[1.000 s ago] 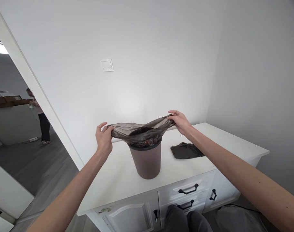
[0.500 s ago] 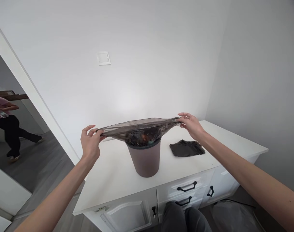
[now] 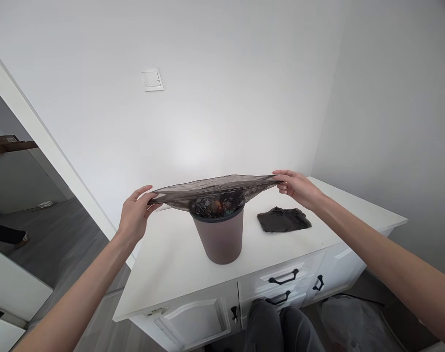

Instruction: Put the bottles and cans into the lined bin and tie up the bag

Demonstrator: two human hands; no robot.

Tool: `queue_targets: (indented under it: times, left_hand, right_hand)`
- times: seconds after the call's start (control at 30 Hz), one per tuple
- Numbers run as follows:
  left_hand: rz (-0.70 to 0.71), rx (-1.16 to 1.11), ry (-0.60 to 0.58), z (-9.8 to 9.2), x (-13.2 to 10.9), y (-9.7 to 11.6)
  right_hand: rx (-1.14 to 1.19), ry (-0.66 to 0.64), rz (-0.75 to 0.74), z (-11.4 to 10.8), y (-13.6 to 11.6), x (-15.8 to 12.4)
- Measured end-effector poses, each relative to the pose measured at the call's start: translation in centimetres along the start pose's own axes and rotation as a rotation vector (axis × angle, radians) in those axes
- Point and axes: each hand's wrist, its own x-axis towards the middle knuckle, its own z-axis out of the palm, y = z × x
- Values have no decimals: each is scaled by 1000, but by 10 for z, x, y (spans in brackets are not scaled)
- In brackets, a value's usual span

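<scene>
A brown trash can (image 3: 222, 239) with a dark rim stands on the white cabinet top. Out of it rises a thin, see-through black garbage bag (image 3: 215, 188), its mouth stretched sideways above the rim. My left hand (image 3: 136, 210) pinches the bag's left edge between thumb and fingers. At the opposite side, my right hand (image 3: 297, 188) grips the right edge. Crumpled contents with orange and teal bits show through the plastic inside the can. To the can's right lies a folded black plastic bag (image 3: 284, 220), touched by neither hand.
The white cabinet (image 3: 163, 278) has black handles along its front, with my knees against it. A light switch (image 3: 152, 79) is on the wall behind. At left, past a door frame, part of a person's leg (image 3: 6, 234) shows. A clear plastic bag (image 3: 354, 322) sits on the floor at lower right.
Both hands have shifted slightly, and the bag's mouth looks a little more spread. The person at left has moved mostly out of view. The camera view has tilted a little.
</scene>
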Motion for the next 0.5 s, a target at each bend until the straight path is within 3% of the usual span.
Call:
queue_targets:
  times: [0.17, 0.3, 0.4, 0.5]
  left_hand:
    - [-100, -229, -111, -13, -5, -15]
    - [-114, -284, -109, -16, -35, -52]
    - [-164, -182, -291, -6, -47, -78]
    - [-148, -146, -452, 17, -36, -82]
  right_hand:
    - [122, -1, -33, -9, 17, -5]
    - [142, -47, -34, -11, 69, -28]
    - [71, -232, 11, -2, 104, -40]
    - [3, -290, 44, 21, 106, -31]
